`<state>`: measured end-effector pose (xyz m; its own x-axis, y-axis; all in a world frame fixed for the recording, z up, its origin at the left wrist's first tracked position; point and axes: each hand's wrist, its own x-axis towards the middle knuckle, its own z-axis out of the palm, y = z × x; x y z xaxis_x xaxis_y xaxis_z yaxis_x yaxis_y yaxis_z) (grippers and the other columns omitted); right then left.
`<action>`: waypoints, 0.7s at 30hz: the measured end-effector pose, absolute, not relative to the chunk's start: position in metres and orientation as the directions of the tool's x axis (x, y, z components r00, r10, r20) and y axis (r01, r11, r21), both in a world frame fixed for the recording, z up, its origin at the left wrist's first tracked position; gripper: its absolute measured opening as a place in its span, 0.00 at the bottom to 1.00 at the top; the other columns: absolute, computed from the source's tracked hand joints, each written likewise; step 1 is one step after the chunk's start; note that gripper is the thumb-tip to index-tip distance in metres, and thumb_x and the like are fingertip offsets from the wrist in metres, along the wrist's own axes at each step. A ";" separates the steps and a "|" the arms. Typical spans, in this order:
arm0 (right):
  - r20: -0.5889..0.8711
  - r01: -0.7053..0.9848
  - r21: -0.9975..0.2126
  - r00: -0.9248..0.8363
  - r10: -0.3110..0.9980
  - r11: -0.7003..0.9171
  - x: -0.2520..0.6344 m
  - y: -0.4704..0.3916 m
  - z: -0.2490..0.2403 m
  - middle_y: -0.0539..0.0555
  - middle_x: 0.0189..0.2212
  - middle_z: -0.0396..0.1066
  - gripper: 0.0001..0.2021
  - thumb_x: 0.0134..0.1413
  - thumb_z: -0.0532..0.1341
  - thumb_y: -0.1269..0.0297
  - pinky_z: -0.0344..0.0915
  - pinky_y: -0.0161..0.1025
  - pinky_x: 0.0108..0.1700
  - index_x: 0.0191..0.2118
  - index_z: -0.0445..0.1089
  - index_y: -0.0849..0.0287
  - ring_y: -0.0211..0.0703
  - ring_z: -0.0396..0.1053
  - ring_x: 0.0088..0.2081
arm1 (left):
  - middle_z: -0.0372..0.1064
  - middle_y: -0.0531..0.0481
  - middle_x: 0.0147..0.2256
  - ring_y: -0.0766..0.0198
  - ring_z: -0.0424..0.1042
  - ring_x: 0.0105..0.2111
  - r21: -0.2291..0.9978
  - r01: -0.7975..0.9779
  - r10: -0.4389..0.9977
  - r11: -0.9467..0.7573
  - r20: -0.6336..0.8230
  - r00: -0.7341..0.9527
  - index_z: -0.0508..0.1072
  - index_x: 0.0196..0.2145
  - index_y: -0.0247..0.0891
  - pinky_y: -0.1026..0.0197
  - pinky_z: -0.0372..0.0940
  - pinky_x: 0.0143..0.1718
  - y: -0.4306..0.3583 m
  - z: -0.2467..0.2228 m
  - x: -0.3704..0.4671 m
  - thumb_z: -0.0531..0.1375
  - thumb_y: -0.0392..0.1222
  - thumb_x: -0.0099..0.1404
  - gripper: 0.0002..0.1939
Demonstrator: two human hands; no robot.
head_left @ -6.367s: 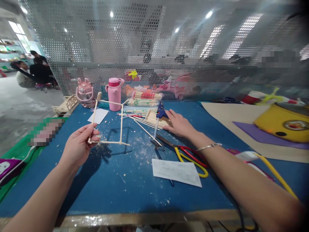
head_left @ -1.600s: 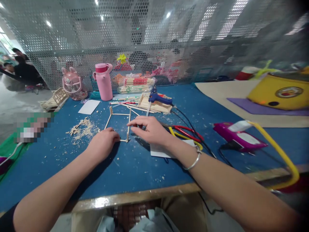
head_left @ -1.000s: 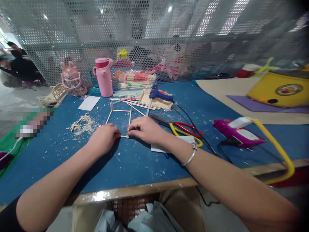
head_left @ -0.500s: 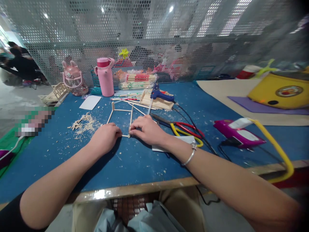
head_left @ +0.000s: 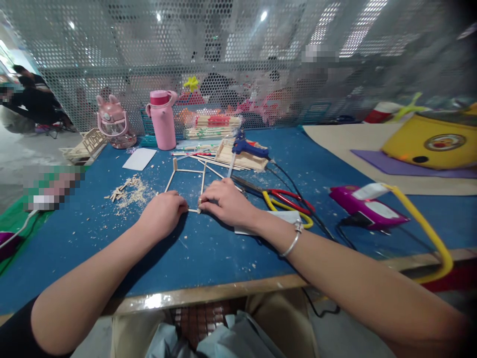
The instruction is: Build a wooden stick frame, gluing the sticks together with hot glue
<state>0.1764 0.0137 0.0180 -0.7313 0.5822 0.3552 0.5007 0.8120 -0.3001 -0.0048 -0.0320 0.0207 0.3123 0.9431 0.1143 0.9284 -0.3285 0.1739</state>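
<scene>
A square frame of thin wooden sticks (head_left: 189,170) lies on the blue table, with short upright pieces at its far corners. My left hand (head_left: 165,211) is closed round its near left corner, which the fingers hide. At the near right corner my right hand (head_left: 223,201) pinches a short piece of the frame between thumb and fingers. Part of the near stick shows between my two hands. Just beyond my right hand, a blue glue gun (head_left: 249,146) rests with its nozzle side near a wooden tray (head_left: 223,150).
Wood scraps (head_left: 128,194) lie left of the frame. Red-handled pliers (head_left: 290,198) and a white card are to the right, near a purple tool (head_left: 368,206). A pink bottle (head_left: 163,122), stick bundles (head_left: 214,124) and a perforated screen (head_left: 223,59) stand behind.
</scene>
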 end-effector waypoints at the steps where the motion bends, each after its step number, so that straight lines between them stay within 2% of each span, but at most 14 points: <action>1: 0.355 0.499 -0.299 -0.733 0.580 0.814 0.176 0.014 0.018 0.49 0.26 0.72 0.05 0.51 0.59 0.66 0.44 0.39 0.38 0.28 0.71 0.59 0.38 0.63 0.33 | 0.70 0.48 0.31 0.62 0.69 0.32 0.177 0.928 0.944 -0.327 0.111 0.312 0.76 0.31 0.38 0.62 0.62 0.36 -0.032 0.021 -0.005 0.51 0.36 0.61 0.12; 21: 0.340 0.491 -0.304 -0.745 0.574 0.817 0.177 0.014 0.017 0.50 0.27 0.72 0.06 0.52 0.58 0.66 0.43 0.39 0.38 0.28 0.71 0.59 0.39 0.63 0.33 | 0.70 0.48 0.31 0.61 0.69 0.31 0.165 0.931 0.944 -0.325 0.106 0.311 0.76 0.31 0.38 0.62 0.61 0.35 -0.032 0.021 -0.004 0.51 0.37 0.62 0.13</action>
<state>0.1767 0.0135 0.0170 -0.7449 0.5742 0.3397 0.4907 0.8165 -0.3042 -0.0039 -0.0324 0.0214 0.3112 0.9444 0.1061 0.9312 -0.3253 0.1646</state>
